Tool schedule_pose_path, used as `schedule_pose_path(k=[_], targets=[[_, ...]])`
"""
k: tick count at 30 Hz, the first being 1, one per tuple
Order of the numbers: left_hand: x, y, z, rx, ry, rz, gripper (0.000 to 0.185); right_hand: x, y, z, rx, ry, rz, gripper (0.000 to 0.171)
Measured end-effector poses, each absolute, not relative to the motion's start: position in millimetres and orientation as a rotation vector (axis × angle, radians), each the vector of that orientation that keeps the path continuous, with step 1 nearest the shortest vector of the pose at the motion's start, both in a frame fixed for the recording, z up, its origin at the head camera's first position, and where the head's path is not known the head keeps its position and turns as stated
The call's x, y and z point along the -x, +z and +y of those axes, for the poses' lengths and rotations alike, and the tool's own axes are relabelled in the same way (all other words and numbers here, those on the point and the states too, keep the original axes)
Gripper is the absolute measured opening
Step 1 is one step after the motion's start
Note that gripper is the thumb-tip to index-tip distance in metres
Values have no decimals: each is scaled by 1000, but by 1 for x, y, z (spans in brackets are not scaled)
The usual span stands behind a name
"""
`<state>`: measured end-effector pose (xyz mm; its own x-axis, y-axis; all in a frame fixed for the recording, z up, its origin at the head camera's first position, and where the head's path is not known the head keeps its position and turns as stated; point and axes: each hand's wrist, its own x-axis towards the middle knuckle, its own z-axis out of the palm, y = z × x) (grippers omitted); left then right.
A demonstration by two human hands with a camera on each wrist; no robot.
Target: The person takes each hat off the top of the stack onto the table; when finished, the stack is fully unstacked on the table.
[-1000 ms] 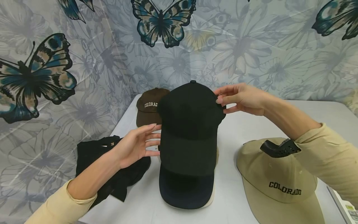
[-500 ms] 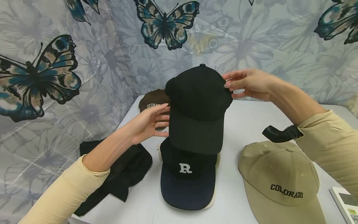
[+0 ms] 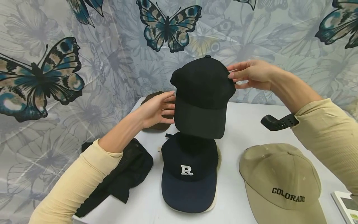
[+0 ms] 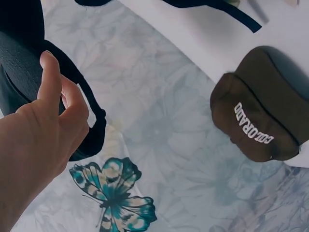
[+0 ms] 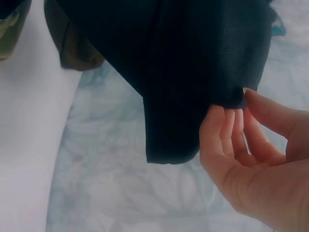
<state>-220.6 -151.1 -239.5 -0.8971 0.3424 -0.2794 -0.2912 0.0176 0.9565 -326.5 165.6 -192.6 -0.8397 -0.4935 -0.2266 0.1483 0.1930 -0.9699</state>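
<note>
A plain black baseball cap (image 3: 202,84) hangs in the air, brim down and front toward me. My right hand (image 3: 253,74) pinches its right edge; in the right wrist view the thumb lies outside the rim and the fingers (image 5: 227,125) go under it. At the cap's left side my left hand (image 3: 158,109) holds the edge, and the left wrist view shows its thumb (image 4: 49,77) against the cloth. Below the cap a navy cap with a white R (image 3: 188,186) tops a stack, with a beige cap's edge (image 3: 213,202) peeking out underneath.
A beige COLORADO cap (image 3: 282,177) lies at right, near a calculator-like device (image 3: 346,208). Behind my left hand sits a brown COLORADO cap (image 4: 260,111). Crumpled black caps or cloth (image 3: 126,174) lie at left. A butterfly-print curtain (image 3: 112,62) backs the white table (image 3: 243,124).
Both hands have raised the black cap up and slightly right, off the stack. The navy R cap beneath has come into view, and the brown cap is now more hidden by my left hand.
</note>
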Motion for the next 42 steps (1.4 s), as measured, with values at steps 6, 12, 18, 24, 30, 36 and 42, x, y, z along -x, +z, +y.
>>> schedule_pose_path(k=[6,12,18,24,30,36,42], targets=[[236,-237,-147,4,1959,1864,60,339,-191,164,288,-1715,1958,17],[254,-242,-139,135,1976,1875,58,351,-197,161,223,-1720,1971,17],[272,-249,-135,183,1976,1902,58,362,-209,155,185,-1747,2007,19],[286,-259,-137,197,1980,1878,59,369,-220,150,170,-1737,2068,30],[295,-273,-145,240,1989,1842,59,374,-231,141,199,-1665,2144,43],[302,-287,-151,277,2007,1830,60,380,-244,131,219,-1615,2195,51],[310,-301,-155,329,2017,1819,60,384,-255,123,230,-1626,2200,51]])
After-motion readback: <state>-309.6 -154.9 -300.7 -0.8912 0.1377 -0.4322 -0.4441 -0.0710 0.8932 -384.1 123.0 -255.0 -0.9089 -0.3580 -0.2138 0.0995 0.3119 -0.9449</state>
